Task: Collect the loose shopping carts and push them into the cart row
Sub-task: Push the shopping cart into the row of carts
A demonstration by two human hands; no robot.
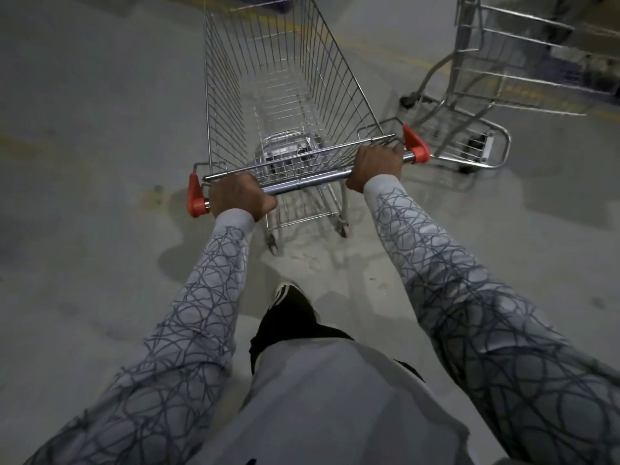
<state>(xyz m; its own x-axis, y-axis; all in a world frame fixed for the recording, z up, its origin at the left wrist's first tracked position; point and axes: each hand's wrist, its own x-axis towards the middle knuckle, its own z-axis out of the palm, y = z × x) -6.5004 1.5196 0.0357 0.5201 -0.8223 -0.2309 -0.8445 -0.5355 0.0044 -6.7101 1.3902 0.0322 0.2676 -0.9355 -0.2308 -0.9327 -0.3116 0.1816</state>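
Note:
An empty wire shopping cart (278, 78) stands straight ahead of me, its basket pointing away. Its chrome handle bar (308, 181) has orange end caps and runs tilted, higher at the right. My left hand (240, 196) is wrapped around the bar near the left cap. My right hand (375, 167) is wrapped around it near the right cap. A second wire cart (503, 72) stands at the upper right, close beside the first, its lower frame and wheels showing, its top cut off by the frame edge.
The floor (100, 129) is grey concrete with faint yellow painted lines at the back. My dark shoe (290, 300) steps forward just behind the cart's rear wheels. Open floor lies to the left.

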